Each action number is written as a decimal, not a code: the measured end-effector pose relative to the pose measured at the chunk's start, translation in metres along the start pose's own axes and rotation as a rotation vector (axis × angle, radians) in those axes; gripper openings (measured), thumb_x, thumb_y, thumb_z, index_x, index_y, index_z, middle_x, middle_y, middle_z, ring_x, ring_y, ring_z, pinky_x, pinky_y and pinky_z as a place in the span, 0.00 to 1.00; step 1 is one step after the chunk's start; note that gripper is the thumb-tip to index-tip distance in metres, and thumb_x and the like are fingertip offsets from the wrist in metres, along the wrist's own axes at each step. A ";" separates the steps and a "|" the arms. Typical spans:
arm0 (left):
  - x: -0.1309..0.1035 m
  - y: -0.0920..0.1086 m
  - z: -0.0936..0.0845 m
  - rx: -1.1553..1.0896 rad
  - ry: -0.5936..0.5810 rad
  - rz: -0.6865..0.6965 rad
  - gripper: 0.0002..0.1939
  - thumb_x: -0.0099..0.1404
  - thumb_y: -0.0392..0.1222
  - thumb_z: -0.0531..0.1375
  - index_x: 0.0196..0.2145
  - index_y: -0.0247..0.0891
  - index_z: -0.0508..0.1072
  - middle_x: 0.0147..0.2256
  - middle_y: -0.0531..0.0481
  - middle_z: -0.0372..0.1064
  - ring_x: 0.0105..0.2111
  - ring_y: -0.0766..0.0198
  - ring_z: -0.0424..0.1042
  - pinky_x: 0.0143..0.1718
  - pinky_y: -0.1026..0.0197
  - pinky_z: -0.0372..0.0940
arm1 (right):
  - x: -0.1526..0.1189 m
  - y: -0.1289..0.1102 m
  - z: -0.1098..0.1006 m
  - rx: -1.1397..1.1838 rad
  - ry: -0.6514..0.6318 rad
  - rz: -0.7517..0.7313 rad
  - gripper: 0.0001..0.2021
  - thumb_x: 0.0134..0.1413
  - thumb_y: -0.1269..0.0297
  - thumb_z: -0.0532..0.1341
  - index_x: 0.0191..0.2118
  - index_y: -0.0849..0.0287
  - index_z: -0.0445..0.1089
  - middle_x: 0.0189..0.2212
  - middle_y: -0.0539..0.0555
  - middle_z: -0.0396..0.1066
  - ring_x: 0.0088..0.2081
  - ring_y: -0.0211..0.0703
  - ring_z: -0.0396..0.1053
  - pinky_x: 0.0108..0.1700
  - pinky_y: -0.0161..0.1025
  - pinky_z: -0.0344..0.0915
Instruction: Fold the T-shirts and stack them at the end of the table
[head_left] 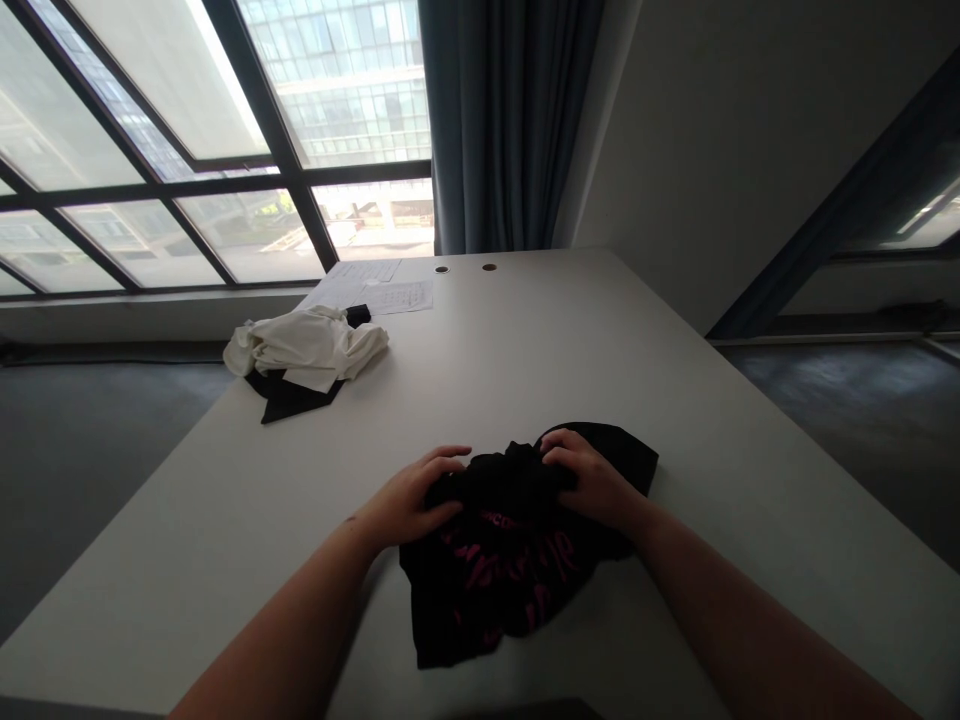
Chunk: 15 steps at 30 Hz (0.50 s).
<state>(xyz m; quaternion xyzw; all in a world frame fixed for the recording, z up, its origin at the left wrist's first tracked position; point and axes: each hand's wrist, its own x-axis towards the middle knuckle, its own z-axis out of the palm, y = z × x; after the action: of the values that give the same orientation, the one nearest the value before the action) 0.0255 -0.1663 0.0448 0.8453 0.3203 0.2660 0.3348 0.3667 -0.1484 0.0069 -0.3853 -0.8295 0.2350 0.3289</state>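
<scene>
**Black cloth being held between two hands, table centre-front**

Clock centred on the black cloth (510, 545); 12 is pointing to the table's far edge.

- Cloth: lying on the near half of the white table (540, 350), bunched toward 12, its pink lettering (499, 570) facing up but creasing. A loose corner is hanging toward 7; a smoother panel is spreading toward 2. Placement is presumably keeping it within easy reach of both arms.
- Left hand (420, 500): resting between 9 and 10, thumb and fingers standing apart around a fold, index finger extending. Cannot tell whether it is pinching or merely steadying.
- Right hand (585, 475): sitting at 2, fingers curling into the bunched upper edge and holding it. The opposed positions are probably keeping the gathered part from slipping.
- White cloth (307, 340): lying crumpled at 10, well apart, overlapping a dark piece (300, 405); likely leaving the working area free.
- Papers (397, 297): lying flat at 11, beyond the white cloth; writing not legible.
- Curtain (510, 130): hanging at 12. Window (360, 90): lighting from 11, so the cloth's near folds are reading very dark.
</scene>
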 end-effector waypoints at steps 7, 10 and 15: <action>-0.003 -0.005 -0.008 -0.023 0.035 -0.166 0.14 0.64 0.42 0.63 0.48 0.41 0.73 0.39 0.50 0.77 0.37 0.61 0.75 0.43 0.58 0.69 | 0.001 -0.004 -0.014 0.082 -0.183 -0.096 0.13 0.43 0.77 0.62 0.36 0.55 0.67 0.46 0.56 0.72 0.52 0.53 0.70 0.64 0.55 0.60; -0.005 -0.012 -0.009 -0.186 0.128 -0.217 0.12 0.65 0.45 0.64 0.45 0.39 0.74 0.34 0.52 0.74 0.33 0.63 0.72 0.37 0.62 0.66 | 0.000 -0.001 -0.012 0.070 -0.064 -0.055 0.13 0.44 0.76 0.63 0.31 0.53 0.60 0.39 0.52 0.70 0.42 0.48 0.70 0.61 0.53 0.64; -0.011 -0.034 -0.006 -0.756 0.189 -0.330 0.15 0.60 0.47 0.69 0.41 0.37 0.74 0.31 0.53 0.71 0.30 0.66 0.70 0.32 0.67 0.64 | -0.003 0.004 -0.010 0.015 0.137 -0.014 0.15 0.44 0.74 0.64 0.32 0.53 0.57 0.42 0.53 0.67 0.42 0.47 0.68 0.49 0.45 0.67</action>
<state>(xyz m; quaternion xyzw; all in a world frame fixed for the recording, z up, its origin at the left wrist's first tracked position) 0.0021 -0.1521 0.0205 0.5723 0.3606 0.3841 0.6284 0.3771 -0.1467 0.0099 -0.3921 -0.8060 0.2119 0.3895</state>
